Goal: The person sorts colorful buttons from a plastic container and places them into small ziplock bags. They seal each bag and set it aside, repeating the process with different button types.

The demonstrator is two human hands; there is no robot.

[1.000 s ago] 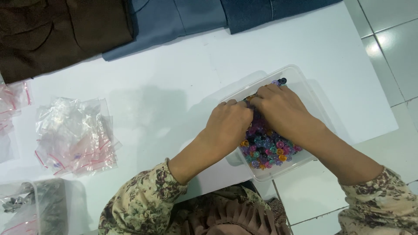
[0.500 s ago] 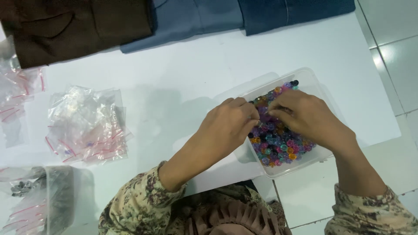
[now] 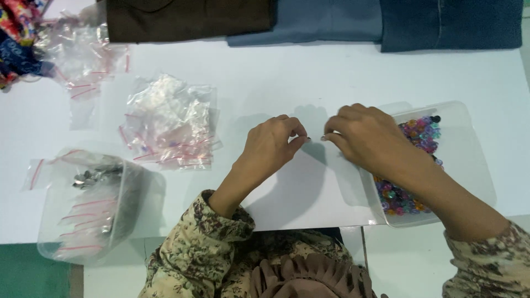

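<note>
Our left hand (image 3: pixel 271 144) has thumb and forefinger pinched together over the white table (image 3: pixel 287 72), and our right hand (image 3: pixel 364 135) does the same just beside it, the two sets of fingertips nearly meeting; whether some small piece sits between them is too small to tell. Taking the clear shallow plastic tray of mixed coloured buttons (image 3: pixel 469 143) as our landmark, we go from the far left. Well to its left, at the table's upper corner, lies a bright patterned cloth (image 3: pixel 16 33) with a loose heap of small clear zip bags with red seal strips (image 3: pixel 83 55) beside it. Below that, near the front edge, stands a clear plastic tub (image 3: pixel 88 215) holding more red-striped bags and some dark metal pieces. Closer to the tray, yet apart from it, rests a second pile of clear zip bags (image 3: pixel 171 121). Our left hand hovers between that pile and the tray. Our right hand is just left of the tray, its wrist crossing the tray's near corner above the buttons. Along the back edge, above the tray, lie folded cloths: brown (image 3: pixel 187 19), grey-blue (image 3: pixel 326 22) and dark blue denim (image 3: pixel 450 25).
</note>
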